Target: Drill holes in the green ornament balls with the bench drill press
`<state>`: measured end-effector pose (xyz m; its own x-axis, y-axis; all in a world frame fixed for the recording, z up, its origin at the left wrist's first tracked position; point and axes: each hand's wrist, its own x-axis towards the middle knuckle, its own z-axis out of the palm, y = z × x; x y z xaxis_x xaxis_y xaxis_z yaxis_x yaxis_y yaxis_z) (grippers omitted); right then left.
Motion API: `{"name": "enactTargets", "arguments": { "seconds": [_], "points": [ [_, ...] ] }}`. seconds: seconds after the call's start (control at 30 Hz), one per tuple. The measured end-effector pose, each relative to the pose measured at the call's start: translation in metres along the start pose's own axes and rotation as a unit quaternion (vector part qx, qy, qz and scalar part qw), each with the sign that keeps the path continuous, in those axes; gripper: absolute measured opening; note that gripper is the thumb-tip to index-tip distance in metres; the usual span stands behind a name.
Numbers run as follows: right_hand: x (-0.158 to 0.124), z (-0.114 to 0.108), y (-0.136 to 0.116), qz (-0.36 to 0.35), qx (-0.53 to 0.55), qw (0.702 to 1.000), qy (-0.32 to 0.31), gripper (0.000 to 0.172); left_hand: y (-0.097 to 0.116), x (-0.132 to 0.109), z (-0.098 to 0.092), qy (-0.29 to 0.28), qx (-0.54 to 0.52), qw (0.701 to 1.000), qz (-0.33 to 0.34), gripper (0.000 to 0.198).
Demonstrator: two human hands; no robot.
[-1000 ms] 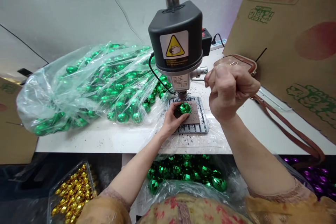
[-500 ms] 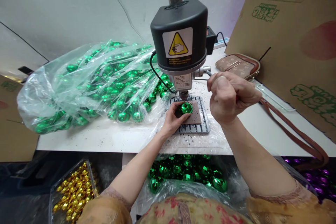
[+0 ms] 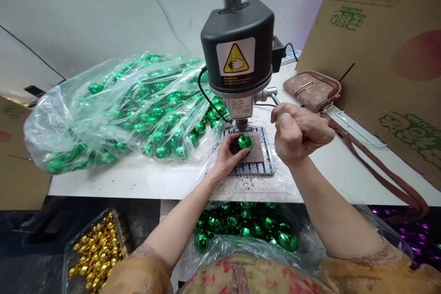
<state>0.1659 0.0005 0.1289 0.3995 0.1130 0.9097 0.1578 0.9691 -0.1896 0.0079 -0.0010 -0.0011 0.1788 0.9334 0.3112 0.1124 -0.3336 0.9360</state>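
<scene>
A shiny green ball (image 3: 245, 141) rests on a brown board (image 3: 257, 150) on the slotted metal base (image 3: 270, 161) of a drill press. My left hand (image 3: 229, 155) grips the ball between thumb and fingers, from the left. Directly over the ball is the chuck (image 3: 241, 124) of the black-topped drill press (image 3: 237, 46); whether the bit touches the ball I cannot tell. My right hand (image 3: 298, 131) is closed around the press's feed lever (image 3: 274, 98), its grip end hidden in the fist.
A clear plastic bag (image 3: 69, 115) of green balls lies left of the press. More green balls (image 3: 246, 225) sit below the table edge, with gold balls (image 3: 99, 257) in a clear bin and purple balls (image 3: 415, 241) nearby. A handbag (image 3: 312, 88) and cardboard box (image 3: 382, 64) stand right.
My right hand has shifted slightly left and down with the lever. The left hand stays in place on the green ball.
</scene>
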Motion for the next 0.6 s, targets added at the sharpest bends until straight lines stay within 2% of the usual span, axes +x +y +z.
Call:
{"name": "enactTargets", "arguments": {
  "seconds": [0.1, 0.23, 0.33, 0.37, 0.43, 0.5, 0.53, 0.6],
  "points": [
    [0.006, 0.004, -0.001, 0.01, 0.005, 1.0, 0.01, 0.053, -0.001, 0.001, 0.001, 0.003, 0.001, 1.0, 0.0, 0.054],
    [0.038, 0.016, -0.004, 0.101, 0.021, 0.994, 0.024, 0.048, 0.005, 0.0, 0.004, 0.019, 0.011, 1.0, -0.014, 0.051],
    [0.06, 0.023, -0.002, 0.15, 0.021, 0.988, -0.001, 0.049, 0.024, -0.011, 0.002, 0.059, 0.066, 0.996, -0.002, 0.042],
    [0.065, 0.024, -0.002, 0.157, 0.016, 0.987, -0.009, 0.05, 0.034, -0.019, -0.001, 0.056, 0.091, 0.994, 0.01, 0.039],
    [0.067, 0.026, -0.001, 0.16, 0.002, 0.987, -0.016, 0.054, 0.054, -0.04, -0.01, -0.016, 0.133, 0.99, 0.045, 0.035],
    [0.065, 0.026, -0.001, 0.158, -0.007, 0.987, -0.007, 0.056, 0.07, -0.067, -0.022, -0.163, 0.167, 0.968, 0.094, 0.034],
    [0.063, 0.026, -0.002, 0.155, -0.006, 0.988, 0.001, 0.057, 0.075, -0.081, -0.028, -0.236, 0.195, 0.944, 0.123, 0.034],
    [0.058, 0.026, -0.004, 0.153, -0.008, 0.988, 0.016, 0.057, 0.079, -0.109, -0.037, -0.352, 0.284, 0.874, 0.179, 0.034]
  ]
}}
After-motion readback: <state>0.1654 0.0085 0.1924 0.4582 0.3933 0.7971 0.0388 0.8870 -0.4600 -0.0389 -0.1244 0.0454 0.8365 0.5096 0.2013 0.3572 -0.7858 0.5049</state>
